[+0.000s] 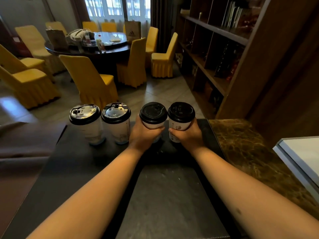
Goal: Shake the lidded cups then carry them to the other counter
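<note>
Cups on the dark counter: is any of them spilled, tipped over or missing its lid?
Nothing stands out. All four cups are upright with lids on: two free cups at left, one in the left hand, one in the right hand. No spill shows on the counter.

Left hand (144, 133): we gripped a white cup with a black lid (153, 116).
Right hand (188, 135): we wrapped it round a second black-lidded cup (180, 118), the two lids touching.
Counter (72, 169): dark; two taller lidded cups (93, 123) stood free, left of our hands.
Background: yellow-covered chairs (89, 78) ringed a round table (96, 49).
</note>
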